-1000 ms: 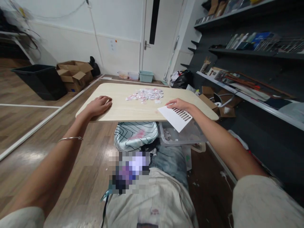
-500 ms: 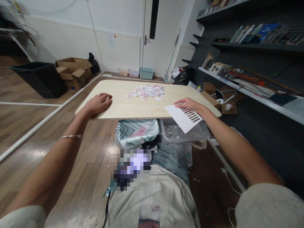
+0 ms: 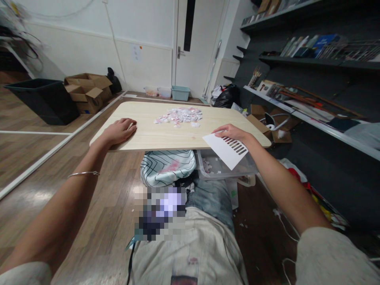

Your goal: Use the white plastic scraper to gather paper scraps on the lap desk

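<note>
My left hand (image 3: 118, 131) rests palm down on the near left edge of a low light-wood table (image 3: 154, 134), fingers loosely curled, holding nothing. My right hand (image 3: 233, 132) pinches a white paper sheet with dark slots (image 3: 227, 151) at the table's near right corner; the sheet hangs over the edge. A heap of small pink and white paper pieces (image 3: 179, 115) lies on the far middle of the table, beyond both hands.
Under the table sit a clear plastic tub (image 3: 221, 168) and a patterned cushion (image 3: 168, 166). Cardboard boxes (image 3: 89, 92) and a black bin (image 3: 43, 99) stand at the left. Dark shelves (image 3: 311, 103) with tools line the right wall. A door is behind.
The view has shifted slightly. My right hand with the sheet stays at the table's corner, and my left hand has not moved on the table.
</note>
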`<state>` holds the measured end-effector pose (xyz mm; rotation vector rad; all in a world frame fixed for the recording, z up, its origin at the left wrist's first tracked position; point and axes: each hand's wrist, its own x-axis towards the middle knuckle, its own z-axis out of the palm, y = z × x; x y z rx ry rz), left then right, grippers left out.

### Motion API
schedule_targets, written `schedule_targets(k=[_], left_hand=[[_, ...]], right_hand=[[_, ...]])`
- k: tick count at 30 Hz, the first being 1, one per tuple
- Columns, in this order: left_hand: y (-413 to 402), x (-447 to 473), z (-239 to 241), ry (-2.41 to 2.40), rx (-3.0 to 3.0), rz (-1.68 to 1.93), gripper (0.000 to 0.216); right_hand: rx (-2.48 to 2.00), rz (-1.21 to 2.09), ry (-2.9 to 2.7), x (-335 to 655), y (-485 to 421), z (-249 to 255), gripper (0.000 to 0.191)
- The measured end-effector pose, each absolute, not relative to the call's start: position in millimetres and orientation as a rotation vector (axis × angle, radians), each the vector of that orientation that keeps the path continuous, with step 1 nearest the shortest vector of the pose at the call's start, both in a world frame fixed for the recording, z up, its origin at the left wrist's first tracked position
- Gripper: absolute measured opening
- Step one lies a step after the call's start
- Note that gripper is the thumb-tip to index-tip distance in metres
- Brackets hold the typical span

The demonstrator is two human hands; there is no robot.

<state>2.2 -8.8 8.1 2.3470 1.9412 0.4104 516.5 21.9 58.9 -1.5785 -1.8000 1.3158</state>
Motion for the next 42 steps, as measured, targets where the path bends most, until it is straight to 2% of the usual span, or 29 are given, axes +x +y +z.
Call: schedule_targets(k=[12, 21, 42], left_hand=[[-2.0, 1.2, 5.3, 2.023, 2.34, 0.363, 0.063], [-6.0, 4.3, 10.5, 1.99, 2.326, 0.353, 0.064], [7.3, -6.8, -7.6, 2.03, 2.357, 0.47, 0.068]], right_hand=[[-1.555, 1.31, -1.805, 517.9, 29.1, 52.0, 0.035], [-1.607, 1.434, -1.78, 506.4, 25.8, 57.8, 0.042], [-1.608, 1.405, -1.691, 492.8, 14.4, 60.8, 0.025]])
